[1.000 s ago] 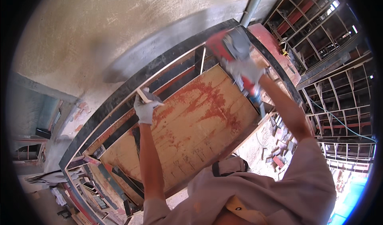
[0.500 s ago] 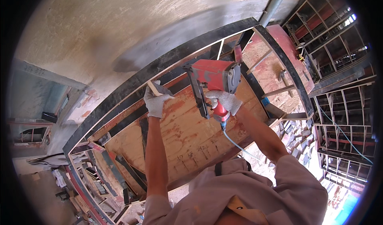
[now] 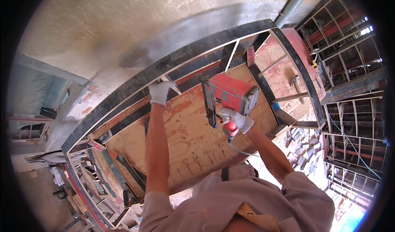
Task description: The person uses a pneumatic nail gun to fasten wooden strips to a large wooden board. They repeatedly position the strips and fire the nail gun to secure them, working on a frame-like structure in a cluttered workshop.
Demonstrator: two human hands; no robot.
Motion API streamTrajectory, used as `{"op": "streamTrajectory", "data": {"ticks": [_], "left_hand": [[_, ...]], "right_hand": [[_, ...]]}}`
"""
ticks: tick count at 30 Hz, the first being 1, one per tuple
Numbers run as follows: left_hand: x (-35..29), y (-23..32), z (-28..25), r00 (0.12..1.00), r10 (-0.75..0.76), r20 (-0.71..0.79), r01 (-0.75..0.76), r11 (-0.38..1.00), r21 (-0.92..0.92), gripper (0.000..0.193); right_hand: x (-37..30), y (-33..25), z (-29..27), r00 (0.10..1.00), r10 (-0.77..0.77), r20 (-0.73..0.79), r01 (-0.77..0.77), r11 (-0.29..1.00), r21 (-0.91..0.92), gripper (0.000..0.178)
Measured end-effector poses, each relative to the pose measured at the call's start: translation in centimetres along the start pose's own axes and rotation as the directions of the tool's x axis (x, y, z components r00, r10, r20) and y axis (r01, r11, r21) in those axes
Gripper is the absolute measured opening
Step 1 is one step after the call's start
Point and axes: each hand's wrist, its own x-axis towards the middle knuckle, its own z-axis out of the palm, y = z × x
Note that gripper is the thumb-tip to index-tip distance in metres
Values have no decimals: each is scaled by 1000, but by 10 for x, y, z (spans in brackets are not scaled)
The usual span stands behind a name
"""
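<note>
My right hand [image 3: 236, 119], in a pale knitted glove, is wrapped round the handle of a red nail gun [image 3: 233, 91]. The gun is raised above a reddish-brown board [image 3: 193, 133], its dark magazine on the left side. A thin air hose [image 3: 243, 152] runs from the handle's base. My left hand [image 3: 159, 93], gloved too, is closed on a short wooden strip [image 3: 177, 89] at the inner side of the far rail. That rail belongs to a large wooden frame [image 3: 230, 33] with dark faces. The fingertips of my left hand are partly hidden.
A plastered wall [image 3: 123, 22] rises behind the frame. On the right, a hammer [image 3: 295, 82] lies on a reddish board inside the frame. Stacked slatted panels [image 3: 354, 121] stand farther right. Wood offcuts [image 3: 302, 149] cover the ground there, and more scraps lie at lower left.
The nail gun has shifted right and slightly down with my right hand. My left hand has moved slightly up along the strip, which now sits against the far rail.
</note>
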Motion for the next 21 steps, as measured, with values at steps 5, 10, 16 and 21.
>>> {"op": "streamTrajectory", "data": {"ticks": [5, 10, 16, 21], "left_hand": [[9, 7, 2, 970, -200, 136, 203, 979, -11, 30], [0, 28, -4, 984, 35, 174, 8, 971, -238, 30], [-1, 23, -14, 966, -22, 257, 148, 863, -484, 31], [4, 21, -8, 967, -30, 254, 150, 872, -466, 31]], "right_hand": [[-4, 22, -18, 996, 91, -2, -91, 995, -32, 12], [-18, -29, -3, 991, 131, -9, -130, 991, 33, 20], [-7, -145, 27, 982, 165, 95, -123, 929, -348, 20], [34, -210, 42, 806, -94, 584, 553, 472, -687, 13]]}}
